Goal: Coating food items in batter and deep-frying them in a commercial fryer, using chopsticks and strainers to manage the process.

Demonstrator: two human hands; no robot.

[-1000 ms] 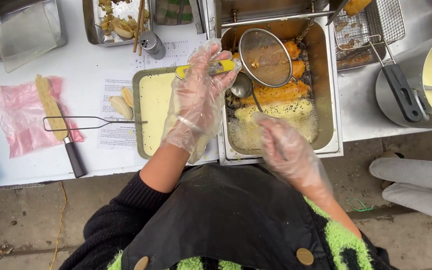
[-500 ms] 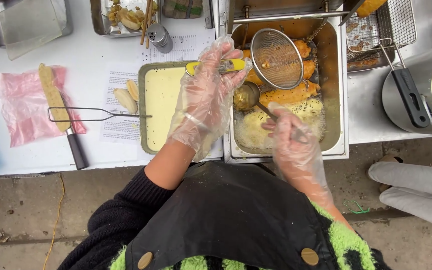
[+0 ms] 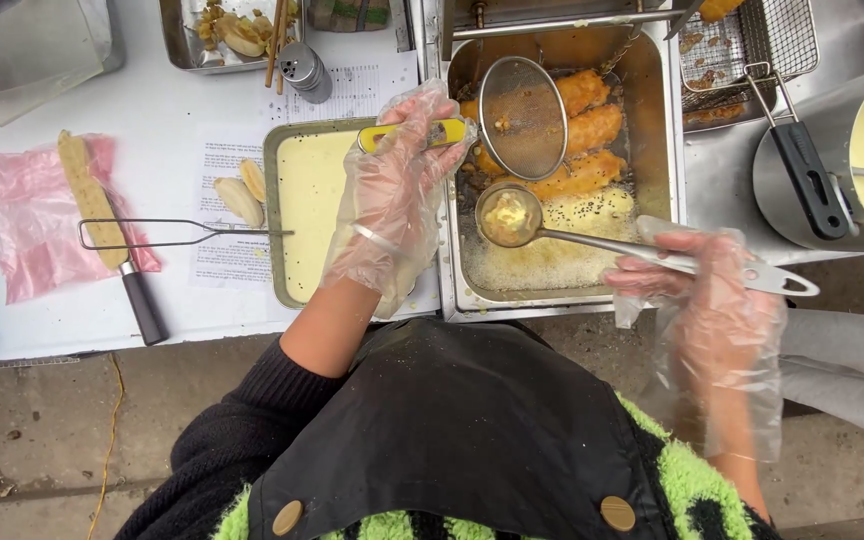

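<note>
The right hand [image 3: 697,275], in a thin clear glove, has its fingers wrapped around the handle of a metal ladle [image 3: 592,235], and the ladle's cup holds a lump of pale batter just above the bubbling oil in the fryer [image 3: 664,150]. A bit farther and to the left, the left hand [image 3: 392,195], gloved too, grips the yellow handle of a round mesh skimmer [image 3: 522,115], which sits over the golden fried pieces [image 3: 582,135] at the far side of the oil. Left of the fryer lies a tray of pale batter [image 3: 307,210].

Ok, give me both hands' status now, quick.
Left hand: closed on the yellow handle of the mesh skimmer.
Right hand: closed on the ladle handle.
</note>
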